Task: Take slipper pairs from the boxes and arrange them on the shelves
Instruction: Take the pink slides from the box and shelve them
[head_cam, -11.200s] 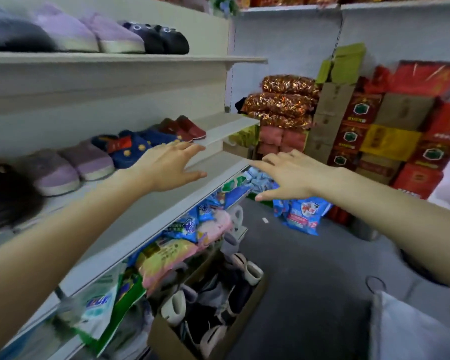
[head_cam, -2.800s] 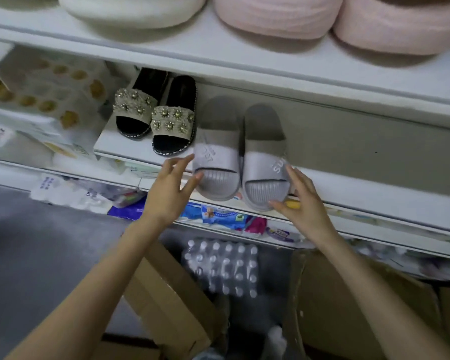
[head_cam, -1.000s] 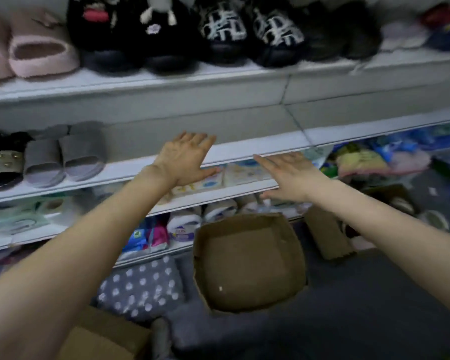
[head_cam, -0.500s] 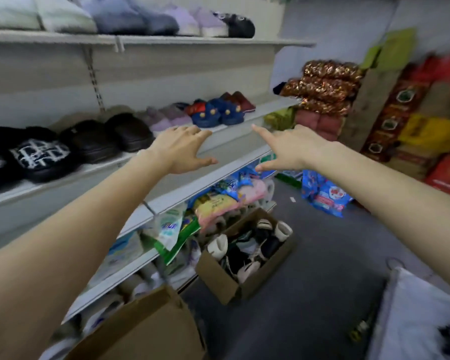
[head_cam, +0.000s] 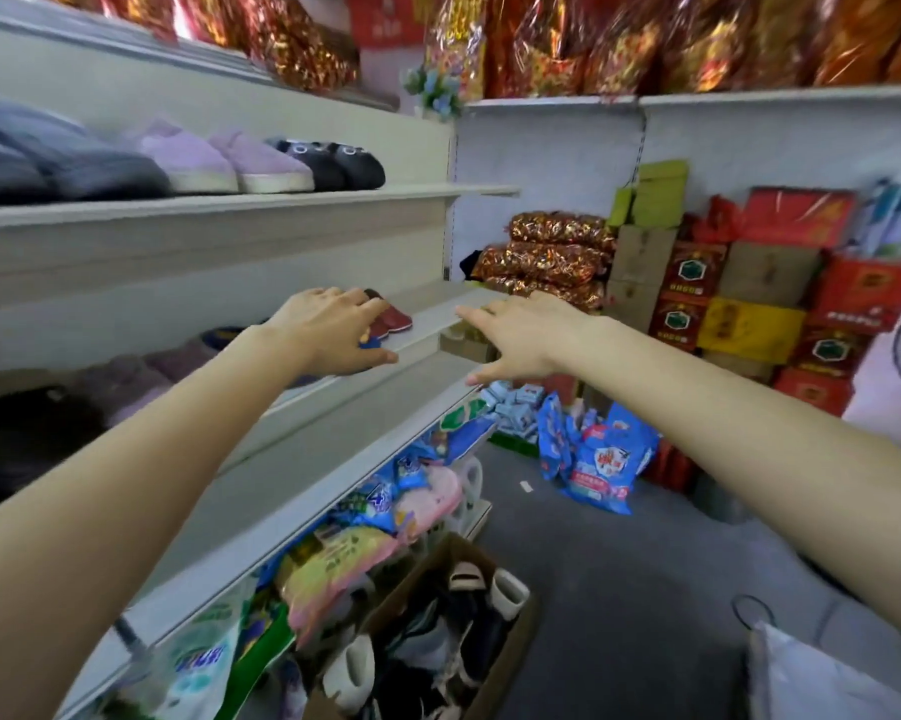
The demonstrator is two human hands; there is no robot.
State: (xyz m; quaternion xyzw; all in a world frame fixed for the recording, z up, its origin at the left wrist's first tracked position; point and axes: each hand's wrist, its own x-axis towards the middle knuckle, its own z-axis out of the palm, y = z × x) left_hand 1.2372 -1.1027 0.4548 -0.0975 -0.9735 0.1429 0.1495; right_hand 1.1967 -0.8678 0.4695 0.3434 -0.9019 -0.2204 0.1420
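Observation:
A cardboard box (head_cam: pixel 511 646) on the floor below the shelves holds several black and white slippers (head_cam: pixel 459 605). My left hand (head_cam: pixel 329 330) is stretched out over the middle shelf (head_cam: pixel 438 309), fingers apart and empty, just in front of a red slipper pair (head_cam: pixel 394 317). My right hand (head_cam: pixel 521 337) reaches forward beside it, open and holding nothing, above the lower shelf (head_cam: pixel 344 433). Purple slippers (head_cam: pixel 225 158) and a black pair (head_cam: pixel 334 161) stand on the upper shelf.
Bagged goods (head_cam: pixel 334 558) fill the space under the lower shelf. Red and brown cartons (head_cam: pixel 760 293) are stacked against the right wall, with blue bags (head_cam: pixel 599 459) on the grey floor. A white bag (head_cam: pixel 822 678) lies at the bottom right.
My view has moved closer along the shelves and up. Both hands stay empty and have reached further toward the far end of the middle shelf.

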